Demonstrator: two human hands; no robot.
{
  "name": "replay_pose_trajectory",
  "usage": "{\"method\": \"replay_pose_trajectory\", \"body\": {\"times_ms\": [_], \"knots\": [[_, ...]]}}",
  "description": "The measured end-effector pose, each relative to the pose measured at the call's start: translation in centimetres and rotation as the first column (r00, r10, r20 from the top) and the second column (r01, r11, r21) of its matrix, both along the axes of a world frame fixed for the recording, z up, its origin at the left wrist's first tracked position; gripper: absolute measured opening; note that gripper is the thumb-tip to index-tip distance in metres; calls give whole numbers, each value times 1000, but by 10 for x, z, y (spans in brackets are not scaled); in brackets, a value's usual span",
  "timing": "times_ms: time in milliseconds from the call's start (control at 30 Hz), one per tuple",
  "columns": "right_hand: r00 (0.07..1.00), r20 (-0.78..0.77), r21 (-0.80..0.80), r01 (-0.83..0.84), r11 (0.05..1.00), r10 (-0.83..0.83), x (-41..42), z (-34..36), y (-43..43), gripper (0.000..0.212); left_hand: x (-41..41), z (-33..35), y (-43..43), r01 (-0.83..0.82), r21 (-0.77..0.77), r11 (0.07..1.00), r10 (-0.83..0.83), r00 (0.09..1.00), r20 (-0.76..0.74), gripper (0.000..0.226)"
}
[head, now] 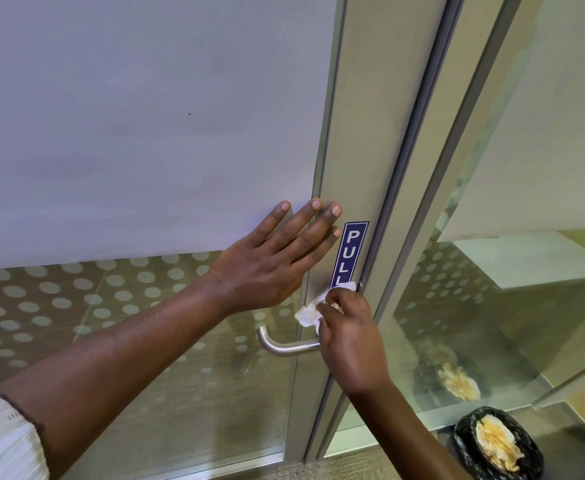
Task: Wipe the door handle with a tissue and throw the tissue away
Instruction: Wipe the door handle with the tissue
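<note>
The tissue (310, 311) is bunched in the right hand (351, 341), whose fingers curl round it and press it to the base of the handle (284, 346) at the right edge of the door (370, 133), just under the PULL sticker (351, 251). The left hand (270, 268) lies flat on the door with straight fingers, just above the handle.

My left hand (277, 258) lies flat on the door (145, 133) just above the handle (284, 346), blocking the way in from above. My right hand (349, 344), bunched round the tissue (306, 315), covers the handle's inner end. The bent outer end stands free, with room below it. The bin (464, 445) gapes low on my right.
</note>
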State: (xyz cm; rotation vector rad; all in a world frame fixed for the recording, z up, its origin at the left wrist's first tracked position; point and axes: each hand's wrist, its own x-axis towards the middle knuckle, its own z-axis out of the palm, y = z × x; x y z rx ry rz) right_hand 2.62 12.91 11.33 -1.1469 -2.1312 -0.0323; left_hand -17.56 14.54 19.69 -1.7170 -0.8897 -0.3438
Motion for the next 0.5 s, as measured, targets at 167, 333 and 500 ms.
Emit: {"method": "replay_pose_trajectory", "body": {"times_ms": [167, 333, 500], "knots": [[999, 32, -36, -26, 999, 27, 11, 3, 4, 20, -1, 0, 0, -3, -11, 1000, 3, 1000, -5, 69], [990, -115, -102, 69, 992, -81, 8, 4, 1, 27, -1, 1, 0, 2, -16, 1000, -2, 1000, 3, 70], [952, -248, -162, 144, 976, -181, 2, 2, 0, 30, -2, 1, 0, -3, -24, 1000, 3, 1000, 1, 68]]}}
